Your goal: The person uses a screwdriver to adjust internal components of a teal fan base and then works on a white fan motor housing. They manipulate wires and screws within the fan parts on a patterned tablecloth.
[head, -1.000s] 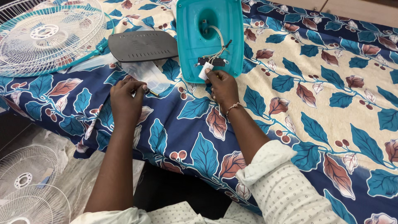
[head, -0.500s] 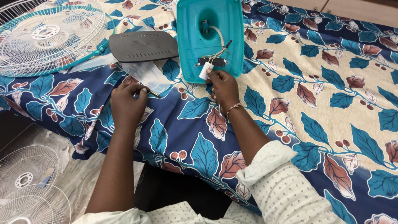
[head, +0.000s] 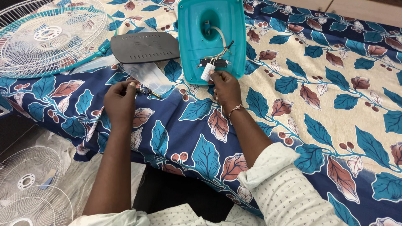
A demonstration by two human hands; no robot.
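While one teal fan base (head: 217, 25) lies upturned, right hand (head: 224, 86) pinching its white tag (head: 206, 72), left hand (head: 120, 100) pinching small hardware (head: 146, 91), three fan grilles.

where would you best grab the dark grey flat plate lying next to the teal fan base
Probably by the grey plate's near long edge, coming from the person's side. It lies flat on the leaf-print cloth, so fingers would need to slip under a rim. The right end sits close against the teal base, and the far-left corner meets the fan grille; the near edge is freer, above the clear plastic bag.

Teal fan base (head: 228, 31), upturned, wires exposed
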